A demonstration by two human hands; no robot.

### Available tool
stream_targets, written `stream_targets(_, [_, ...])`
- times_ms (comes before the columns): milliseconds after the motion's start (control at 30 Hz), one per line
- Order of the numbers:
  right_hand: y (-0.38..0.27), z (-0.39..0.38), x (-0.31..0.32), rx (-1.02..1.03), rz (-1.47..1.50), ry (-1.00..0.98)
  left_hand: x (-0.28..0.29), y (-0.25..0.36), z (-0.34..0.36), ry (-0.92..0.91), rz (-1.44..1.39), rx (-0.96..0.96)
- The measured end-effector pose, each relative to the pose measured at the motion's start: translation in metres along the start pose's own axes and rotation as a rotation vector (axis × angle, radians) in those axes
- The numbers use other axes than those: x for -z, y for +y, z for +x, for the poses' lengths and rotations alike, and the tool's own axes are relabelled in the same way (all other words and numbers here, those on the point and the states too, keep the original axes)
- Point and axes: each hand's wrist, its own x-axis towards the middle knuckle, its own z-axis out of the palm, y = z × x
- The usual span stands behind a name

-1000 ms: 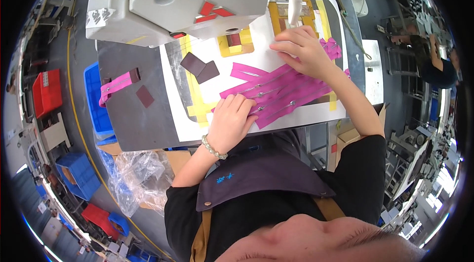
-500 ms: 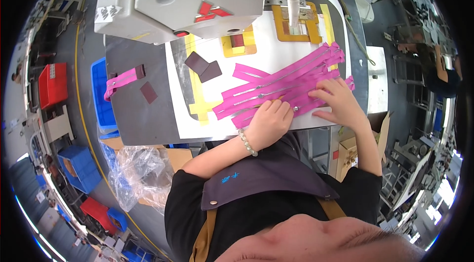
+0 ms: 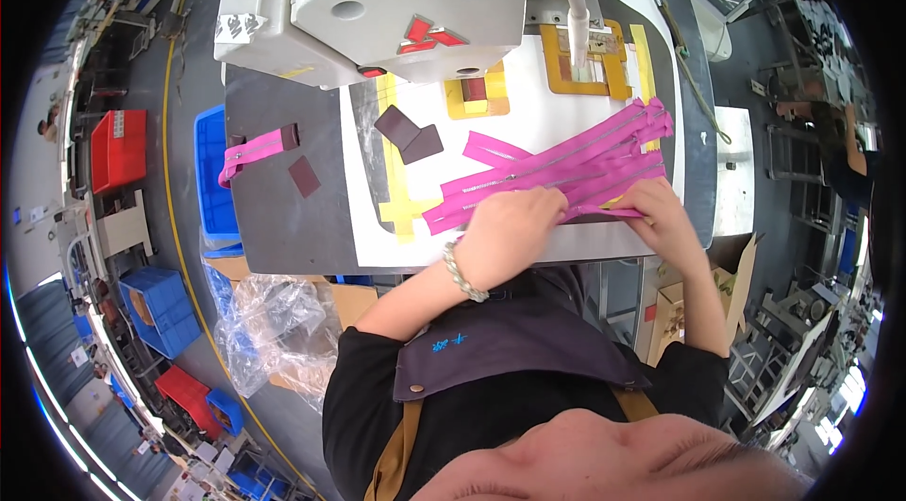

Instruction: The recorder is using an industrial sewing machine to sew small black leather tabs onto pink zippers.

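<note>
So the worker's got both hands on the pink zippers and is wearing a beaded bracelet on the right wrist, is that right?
Not quite: the head view shows the beaded bracelet on the wrist of the left hand, not the right hand. Both hands are indeed on the pink zippers.

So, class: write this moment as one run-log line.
left hand: curled at pink strip | right hand: pinching pink strip | beyond: overlapping pink zippers
</note>
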Motion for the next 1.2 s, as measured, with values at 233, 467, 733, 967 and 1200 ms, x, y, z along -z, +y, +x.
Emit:
stream_targets(233, [0.021, 0.064, 0.054, -0.508, 0.764, -0.243, 0.041, -0.025, 0.034, 0.031, 0.137, 0.096])
stream_targets(467, [0.063, 0.140, 0.051, -0.617, 0.725, -0.400, 0.018, -0.045, 0.044, 0.190, 0.570, -0.120])
stream_targets(733, [0.072, 0.153, 0.051, -0.595, 0.763, -0.388, 0.001, -0.039, 0.028, 0.004, 0.429, -0.013])
stream_targets(967, [0.069, 0.145, 0.058, -0.453, 0.890, -0.263, 0.006, -0.036, 0.030, -0.028, 0.426, -0.117])
stream_targets(1200, [0.080, 0.142, 0.051, -0.660, 0.784, -0.304, 0.002, -0.042, 0.026, -0.047, 0.477, -0.040])
